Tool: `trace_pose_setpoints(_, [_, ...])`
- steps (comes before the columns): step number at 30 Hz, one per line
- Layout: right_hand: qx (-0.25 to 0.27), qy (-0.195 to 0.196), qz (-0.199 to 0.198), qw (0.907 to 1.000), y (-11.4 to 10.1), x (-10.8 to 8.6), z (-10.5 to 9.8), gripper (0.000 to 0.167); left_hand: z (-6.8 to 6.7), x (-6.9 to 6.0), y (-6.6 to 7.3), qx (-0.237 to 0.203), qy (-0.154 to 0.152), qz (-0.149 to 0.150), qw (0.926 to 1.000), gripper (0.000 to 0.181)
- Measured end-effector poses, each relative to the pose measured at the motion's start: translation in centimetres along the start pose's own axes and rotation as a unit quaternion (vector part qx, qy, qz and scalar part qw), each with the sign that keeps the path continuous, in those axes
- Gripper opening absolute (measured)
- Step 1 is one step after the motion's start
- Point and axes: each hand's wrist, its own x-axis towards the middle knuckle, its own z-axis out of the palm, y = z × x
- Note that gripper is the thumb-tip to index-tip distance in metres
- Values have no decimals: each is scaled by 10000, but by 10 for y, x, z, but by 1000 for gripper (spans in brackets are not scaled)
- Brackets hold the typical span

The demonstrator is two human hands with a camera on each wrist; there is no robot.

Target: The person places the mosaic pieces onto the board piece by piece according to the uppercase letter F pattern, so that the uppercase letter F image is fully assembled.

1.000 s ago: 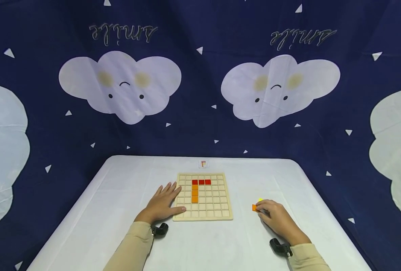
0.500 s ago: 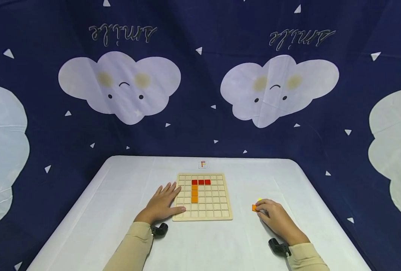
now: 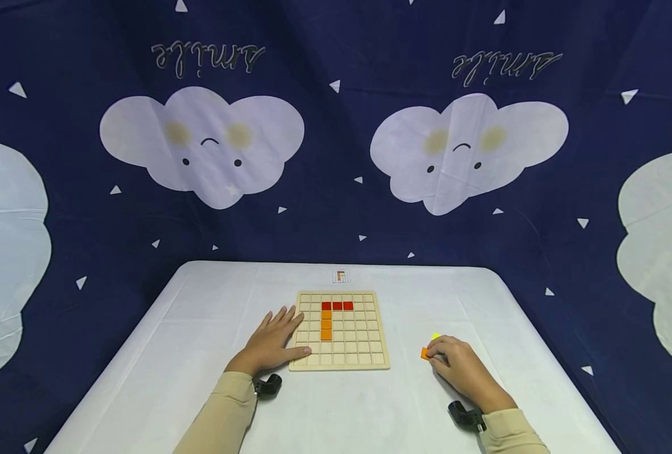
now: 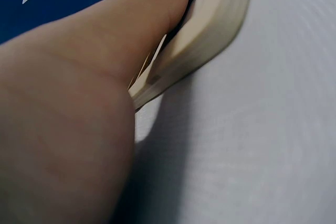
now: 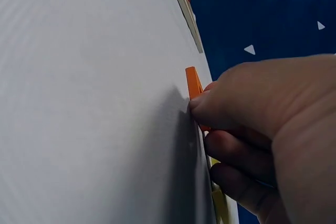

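Observation:
My left hand (image 3: 270, 340) rests on the left edge of a wooden grid board (image 3: 364, 353), its fingers spread. In the left wrist view the thumb (image 4: 168, 3) lies over the board's rim. A row of red square tiles (image 3: 337, 306) sits in the grid, with a column of orange square tiles (image 3: 326, 325) running down from its left end. To the right of the board, my right hand (image 3: 463, 369) pinches a loose orange tile (image 5: 192, 80) between thumb and fingers, low at the tabletop. Partly hidden behind those fingers is a yellow tile (image 3: 435, 336).
A small printed card (image 3: 341, 276) with a coloured grid pattern lies beyond the board. White cloth covers the table (image 3: 336, 416). Behind its far edge hangs a dark blue curtain (image 3: 336, 157) with clouds and triangles.
The loose orange tile has tilted and shifted slightly towards me under the right hand's fingers. More of the yellow tile shows. The left hand and board stay in place.

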Motion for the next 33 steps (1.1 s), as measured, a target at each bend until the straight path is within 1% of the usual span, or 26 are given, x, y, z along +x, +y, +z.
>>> trace_pose_setpoints(4, [48,38,-47,10000,-1,0,0,26,1,0,-1,-4,16,5,10000,98])
trace_pose_setpoints(9, [125,304,-238,9992,-2,2,2,27,2,1,-2,-19,32,6,10000,99])
trace_pose_setpoints(12, [247,376,-303,9985,-4,5,4,27,2,1,-3,-19,42,1,10000,99])
trace_pose_setpoints(16, [463,216,-219,9985,-8,12,6,25,1,-1,-2,-8,39,13,10000,98])
trace_pose_setpoints(19, [524,110,-171,9984,-13,17,8,24,0,-1,-1,-24,37,34,10000,98])
trace_pose_setpoints(25, [481,122,-293,9983,-16,29,14,23,-1,-1,0,-49,51,64,10000,98])
trace_pose_setpoints(33, [642,57,-386,9972,-23,40,21,22,0,-2,-1,-31,99,61,9999,98])
